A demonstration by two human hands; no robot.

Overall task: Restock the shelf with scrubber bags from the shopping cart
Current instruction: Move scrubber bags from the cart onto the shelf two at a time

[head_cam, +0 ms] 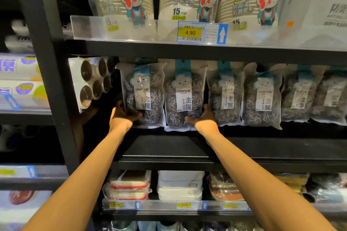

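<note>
Several clear bags of steel-wool scrubbers with teal header cards stand in a row on the middle shelf (pixel 244 148). My left hand (pixel 122 116) grips the lower left corner of the leftmost scrubber bag (pixel 143 93), thumb on its front. My right hand (pixel 203 118) holds the lower right corner of the second scrubber bag (pixel 185 95), fingers curled round its edge. More scrubber bags (pixel 262 95) stand upright to the right. The shopping cart is out of view.
Packs of paper cups (pixel 187 0) fill the upper shelf behind a price strip with a 4.90 tag (pixel 190 33). A pack of rolls (pixel 93 80) lies left of the scrubbers. A black upright post (pixel 50 62) borders the bay. Sponges and boxes (pixel 180 184) sit on the lower shelf.
</note>
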